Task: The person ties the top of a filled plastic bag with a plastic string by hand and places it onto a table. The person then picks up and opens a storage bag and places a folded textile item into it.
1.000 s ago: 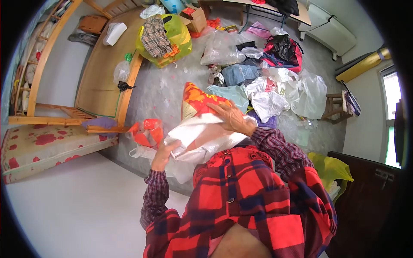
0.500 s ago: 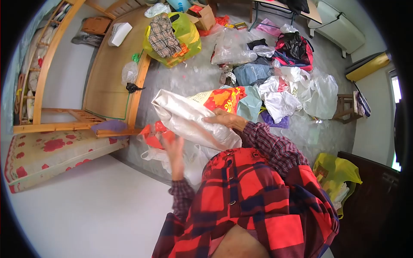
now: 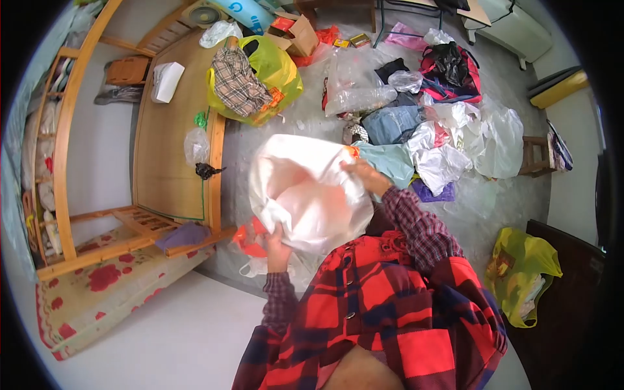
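Note:
A white sack [image 3: 283,153] is spread at its mouth in front of me, and its pale, pinkish inside shows. My left hand [image 3: 278,250] grips the near left rim, fingers partly behind the material. On the far right rim, my right hand [image 3: 365,175] is closed, with a bit of orange print just beyond it. A red plastic bag [image 3: 249,239] lies on the floor left of my left hand, beside crumpled white plastic bags [image 3: 257,266]. Right of my right hand lies a pale green bag [image 3: 390,162].
A wooden bed frame [image 3: 218,162] stands on the left. Beside it is a yellow bag [image 3: 279,71] with a checked cloth [image 3: 239,78] on top. Blue jeans [image 3: 392,123], white bags [image 3: 439,159] and a red-and-black bag [image 3: 471,84] cover the floor ahead. Another yellow bag [image 3: 520,273] sits right.
The sack was folded flat with its red and yellow print showing; now its mouth is spread. My left hand, free and blurred before, has taken hold of the rim.

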